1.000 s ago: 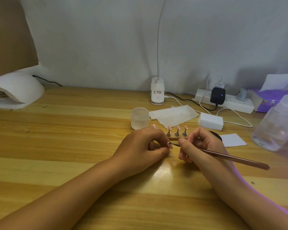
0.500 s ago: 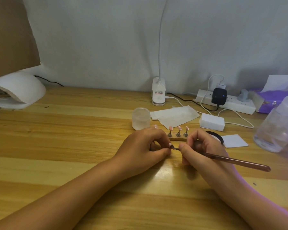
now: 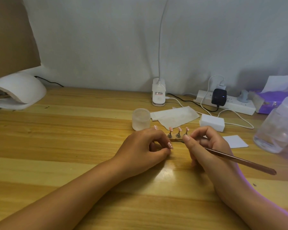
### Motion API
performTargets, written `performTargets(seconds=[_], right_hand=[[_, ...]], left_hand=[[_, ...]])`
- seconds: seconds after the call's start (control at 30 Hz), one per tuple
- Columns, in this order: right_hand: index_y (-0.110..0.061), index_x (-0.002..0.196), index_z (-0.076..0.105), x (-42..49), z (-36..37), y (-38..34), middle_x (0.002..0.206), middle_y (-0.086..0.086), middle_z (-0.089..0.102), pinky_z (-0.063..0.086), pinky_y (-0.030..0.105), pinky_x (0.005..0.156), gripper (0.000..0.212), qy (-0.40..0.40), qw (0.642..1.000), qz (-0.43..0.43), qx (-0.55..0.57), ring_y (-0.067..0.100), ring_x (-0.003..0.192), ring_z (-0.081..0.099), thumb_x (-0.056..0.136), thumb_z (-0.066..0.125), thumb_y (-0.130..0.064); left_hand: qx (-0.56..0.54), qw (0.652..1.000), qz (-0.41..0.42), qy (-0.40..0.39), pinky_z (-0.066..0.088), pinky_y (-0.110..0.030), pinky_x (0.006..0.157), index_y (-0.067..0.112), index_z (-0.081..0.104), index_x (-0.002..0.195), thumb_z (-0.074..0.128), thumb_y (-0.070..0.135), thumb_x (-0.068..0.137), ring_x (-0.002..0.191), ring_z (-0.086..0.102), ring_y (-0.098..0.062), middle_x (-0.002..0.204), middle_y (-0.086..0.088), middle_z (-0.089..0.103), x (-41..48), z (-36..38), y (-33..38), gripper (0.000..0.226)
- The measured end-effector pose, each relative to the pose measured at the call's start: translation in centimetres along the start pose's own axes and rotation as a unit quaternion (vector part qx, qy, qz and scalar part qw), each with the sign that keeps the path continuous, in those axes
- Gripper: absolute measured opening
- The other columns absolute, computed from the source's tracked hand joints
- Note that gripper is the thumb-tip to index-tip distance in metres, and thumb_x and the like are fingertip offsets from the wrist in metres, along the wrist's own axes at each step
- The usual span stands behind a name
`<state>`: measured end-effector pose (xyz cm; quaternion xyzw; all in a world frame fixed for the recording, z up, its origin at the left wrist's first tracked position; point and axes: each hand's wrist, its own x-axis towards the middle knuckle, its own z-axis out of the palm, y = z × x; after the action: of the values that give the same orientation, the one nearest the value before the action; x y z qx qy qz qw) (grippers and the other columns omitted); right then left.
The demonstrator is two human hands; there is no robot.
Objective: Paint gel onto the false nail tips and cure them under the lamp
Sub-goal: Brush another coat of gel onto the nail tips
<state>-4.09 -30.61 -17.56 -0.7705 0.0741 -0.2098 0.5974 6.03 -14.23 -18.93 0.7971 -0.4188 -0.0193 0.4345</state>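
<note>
Three pink false nail tips (image 3: 178, 129) stand on small metal stands on a wooden strip, mid-table. My left hand (image 3: 145, 146) rests on the table with fingers curled, pinching one more pink nail tip (image 3: 170, 145) on its stand. My right hand (image 3: 206, 146) grips a thin copper-coloured brush (image 3: 239, 161); its tip points left, a short way from the held nail tip. The white curing lamp (image 3: 18, 92) sits at the far left edge of the table.
A frosted jar (image 3: 140, 119), paper wipes (image 3: 175, 117), a white block (image 3: 212, 122) and a white card (image 3: 235, 141) lie behind the hands. A desk-lamp base (image 3: 158, 94), power strip (image 3: 226, 102), tissue pack (image 3: 273, 100) and clear bottle (image 3: 276, 128) stand further back and right.
The brush tip has come off the held nail tip and drawn back to the right. My right hand has risen slightly; my left hand has stayed put.
</note>
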Motion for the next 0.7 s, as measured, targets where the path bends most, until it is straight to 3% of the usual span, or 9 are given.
performTargets(seconds=[0.13, 0.23, 0.33, 0.7], right_hand=[[-0.027, 0.084, 0.065, -0.04, 0.08, -0.29, 0.064, -0.001, 0.066, 0.045, 0.015, 0.047, 0.018, -0.001, 1.0, -0.005, 0.017, 0.003, 0.053, 0.059, 0.075, 0.068, -0.043], [-0.024, 0.085, 0.063, -0.05, 0.01, -0.12, 0.066, 0.006, 0.068, 0.043, 0.017, 0.046, 0.004, -0.021, 0.999, 0.005, 0.04, 0.005, 0.05, 0.056, 0.086, 0.067, -0.025], [-0.015, 0.085, 0.056, -0.04, 0.03, 0.02, 0.064, 0.009, 0.069, 0.042, 0.016, 0.045, 0.009, -0.031, 0.999, 0.006, 0.032, 0.004, 0.048, 0.055, 0.091, 0.063, -0.013], [-0.015, 0.086, 0.054, 0.03, 0.31, -0.03, 0.067, -0.001, 0.072, 0.047, 0.012, 0.053, 0.012, -0.054, 0.997, 0.003, -0.053, 0.006, 0.063, 0.069, 0.088, 0.066, -0.018]], left_hand=[[0.01, 1.0, 0.007, 0.007, 0.044, -0.024, 0.063, 0.032, 0.072, 0.086, 0.074, 0.025, 0.086, 0.063, 0.05, -0.006, 0.087, 0.015, 0.068, 0.02, -0.03, -0.08, 0.008], [0.018, 1.0, 0.008, 0.01, 0.042, -0.024, 0.061, 0.032, 0.071, 0.084, 0.073, 0.023, 0.086, 0.063, 0.049, -0.007, 0.082, 0.02, 0.064, 0.07, 0.03, -0.17, 0.009], [0.023, 1.0, 0.01, 0.009, 0.042, -0.023, 0.06, 0.034, 0.071, 0.084, 0.073, 0.024, 0.086, 0.064, 0.049, -0.007, 0.081, 0.02, 0.063, 0.12, 0.04, -0.2, 0.01], [0.015, 1.0, 0.017, 0.009, 0.046, -0.026, 0.062, 0.031, 0.073, 0.088, 0.075, 0.025, 0.085, 0.069, 0.058, -0.01, 0.087, 0.016, 0.068, 0.2, 0.06, -0.26, 0.007]])
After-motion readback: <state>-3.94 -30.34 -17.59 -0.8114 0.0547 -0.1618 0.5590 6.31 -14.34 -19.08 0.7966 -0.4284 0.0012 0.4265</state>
